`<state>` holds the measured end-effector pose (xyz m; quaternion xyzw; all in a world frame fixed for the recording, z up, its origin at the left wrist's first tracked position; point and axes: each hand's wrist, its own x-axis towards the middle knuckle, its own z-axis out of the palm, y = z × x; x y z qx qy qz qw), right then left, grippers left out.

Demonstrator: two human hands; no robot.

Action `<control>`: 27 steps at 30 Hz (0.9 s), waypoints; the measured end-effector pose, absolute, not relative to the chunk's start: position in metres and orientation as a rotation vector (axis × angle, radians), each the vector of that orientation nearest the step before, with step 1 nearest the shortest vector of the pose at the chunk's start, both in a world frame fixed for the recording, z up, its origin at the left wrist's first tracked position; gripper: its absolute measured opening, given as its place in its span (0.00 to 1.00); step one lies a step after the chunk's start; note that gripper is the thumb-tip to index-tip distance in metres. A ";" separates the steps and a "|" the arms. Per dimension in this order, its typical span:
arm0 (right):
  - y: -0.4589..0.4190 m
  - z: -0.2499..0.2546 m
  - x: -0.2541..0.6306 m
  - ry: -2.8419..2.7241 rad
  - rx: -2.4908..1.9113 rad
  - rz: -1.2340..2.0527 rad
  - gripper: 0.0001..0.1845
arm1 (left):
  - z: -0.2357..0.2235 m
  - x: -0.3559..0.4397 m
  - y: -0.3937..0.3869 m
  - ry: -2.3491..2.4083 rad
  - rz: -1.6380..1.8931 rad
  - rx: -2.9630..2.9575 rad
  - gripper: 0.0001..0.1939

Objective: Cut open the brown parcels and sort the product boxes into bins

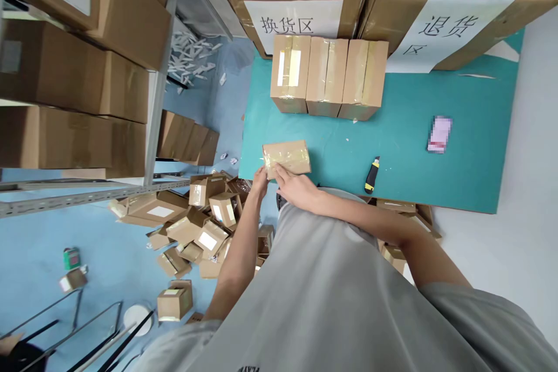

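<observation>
A small cardboard box (288,156) with shiny clear tape over it is at the near left edge of the teal table. Fingers of my left hand (260,182) are closed on its near left corner. My right hand (299,189) reaches across my body, its bent fingers pressed against the near side of the same box; its fingertips are partly hard to make out. Farther right lies a black and yellow utility knife (372,176), apart from both hands. Three taped cardboard boxes (326,77) stand side by side beyond the held box.
Two large open cartons (364,23) with paper signs hold green and white packages at the back. A pixelated pink item (440,134) lies on the teal table (475,180). Left are a metal shelf (150,128) of boxes and a floor pile of opened boxes (204,232).
</observation>
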<state>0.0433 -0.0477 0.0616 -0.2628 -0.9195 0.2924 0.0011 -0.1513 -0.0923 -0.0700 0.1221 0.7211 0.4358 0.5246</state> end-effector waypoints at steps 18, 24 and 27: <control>0.046 -0.066 0.273 -1.587 -1.937 1.197 0.30 | 0.015 -0.006 -0.033 1.772 0.837 1.169 0.25; 0.059 -0.063 0.301 -1.576 -2.023 1.177 0.27 | 0.079 0.076 -0.027 1.489 0.407 1.799 0.32; 0.056 -0.060 0.303 -1.574 -2.006 1.216 0.23 | 0.080 0.080 -0.023 1.491 0.381 1.860 0.32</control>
